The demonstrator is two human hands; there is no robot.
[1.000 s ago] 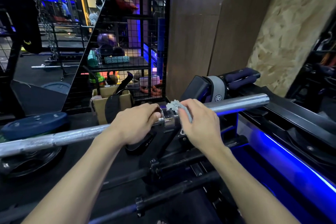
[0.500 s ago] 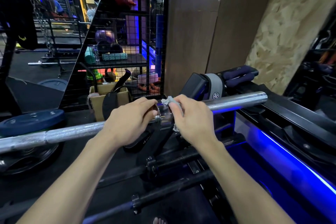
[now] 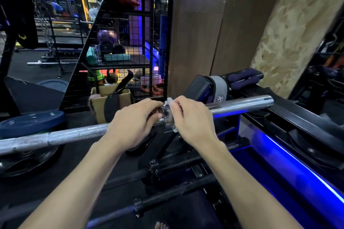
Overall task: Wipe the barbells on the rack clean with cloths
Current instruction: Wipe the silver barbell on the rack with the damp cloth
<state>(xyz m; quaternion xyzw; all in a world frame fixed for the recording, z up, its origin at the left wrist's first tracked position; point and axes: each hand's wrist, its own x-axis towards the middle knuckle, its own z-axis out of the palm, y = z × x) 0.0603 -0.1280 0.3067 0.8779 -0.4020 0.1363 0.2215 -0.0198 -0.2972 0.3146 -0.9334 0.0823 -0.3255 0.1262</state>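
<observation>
While gripping: left hand point(image 3: 133, 126) fingers wrap barbell point(image 3: 240, 105) beside collar.
Right hand point(image 3: 193, 122): fingers pinch cloth point(image 3: 169, 100) against collar.

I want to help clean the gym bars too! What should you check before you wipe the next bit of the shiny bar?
1. Cloth in the right hand: ok, pinched against the collar.
2. Left hand steadying the silver barbell: ok.
3. Sleeve free of plates, ready to wipe: ok.
4. Bar seated on the rack: cannot tell, hands hide it.
5. Cloth clean enough: cannot tell, mostly hidden.
</observation>
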